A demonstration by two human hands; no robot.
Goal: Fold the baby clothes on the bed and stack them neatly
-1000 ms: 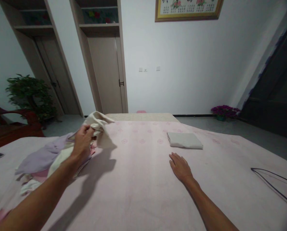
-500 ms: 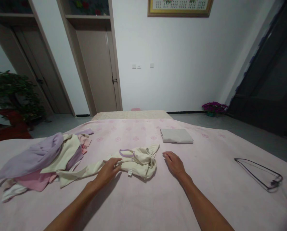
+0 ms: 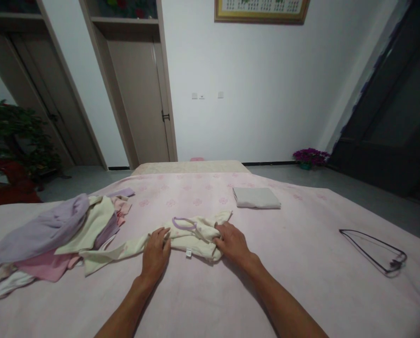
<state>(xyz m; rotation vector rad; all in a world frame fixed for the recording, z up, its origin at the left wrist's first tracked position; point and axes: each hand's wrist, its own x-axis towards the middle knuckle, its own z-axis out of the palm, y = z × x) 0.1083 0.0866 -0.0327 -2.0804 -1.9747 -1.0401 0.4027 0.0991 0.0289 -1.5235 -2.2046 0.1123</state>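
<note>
A crumpled cream long-sleeved top (image 3: 192,244) with a purple-trimmed neckline and a small white label lies on the pink bed cover. My left hand (image 3: 156,249) is on its left part, fingers bent over the cloth where one sleeve stretches off to the left. At the right side of the top, my right hand (image 3: 233,241) has its fingers curled into the bunched fabric. Both hands rest low, close to the bed, and hide the cloth beneath them. The sleeve's far end reaches the pile of clothes (image 3: 51,230).
Beyond my right hand lies a folded grey cloth (image 3: 256,197). A black, thin-framed object (image 3: 374,251) is at the far right on the pink cover (image 3: 301,281). Behind the bed are a door (image 3: 139,98), a white wall and purple flowers (image 3: 310,157).
My right hand has moved left from the bare cover onto the top and taken hold of it. The left hand has shifted slightly left along the cloth.
</note>
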